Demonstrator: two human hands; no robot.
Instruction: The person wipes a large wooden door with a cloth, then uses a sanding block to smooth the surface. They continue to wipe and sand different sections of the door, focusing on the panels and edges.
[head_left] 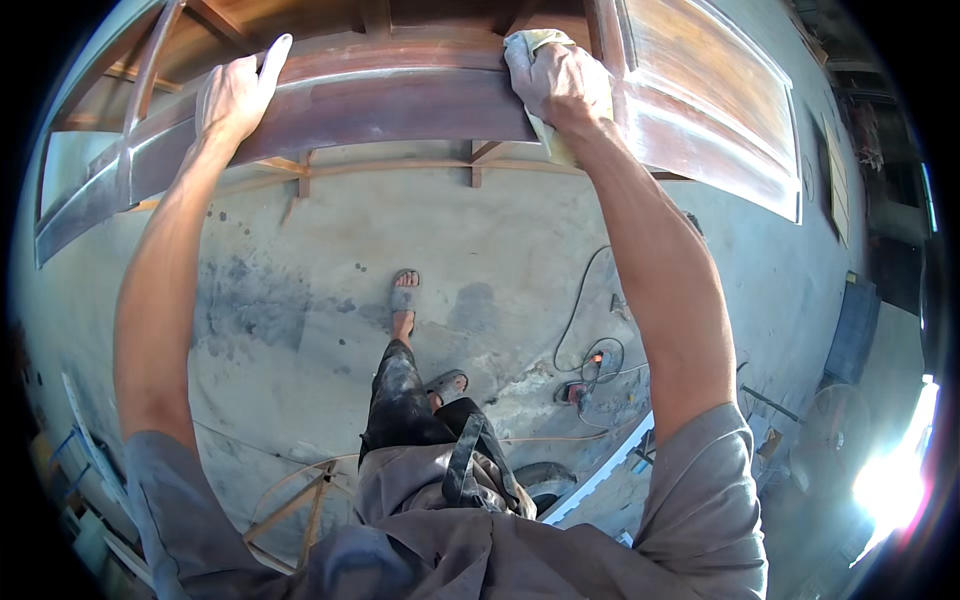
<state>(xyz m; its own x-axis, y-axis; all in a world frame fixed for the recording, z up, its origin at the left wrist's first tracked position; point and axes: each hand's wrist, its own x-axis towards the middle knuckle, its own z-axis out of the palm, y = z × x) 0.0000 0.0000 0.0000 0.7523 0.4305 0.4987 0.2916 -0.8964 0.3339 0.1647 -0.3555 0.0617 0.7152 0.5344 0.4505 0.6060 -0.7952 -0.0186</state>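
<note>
Both my arms stretch forward to a large brown wooden furniture frame (400,110) with whitish dust along its edges. At the frame's left part, my left hand (238,95) is closed over the edge of the long front board, its pale-dusted thumb sticking out along the wood. My right hand (562,80) is closed on a pale yellow cloth (560,148) and presses it against the board near the right upright. Part of the cloth hangs below my wrist. The fingertips of my right hand are partly hidden by the cloth.
Beside the right upright is a flat wooden panel (710,90). On the stained concrete floor (440,220) lie a looped black cable (570,320) and a small red power tool (572,392). A wooden stand (300,510) is at lower left, a fan (838,425) at right.
</note>
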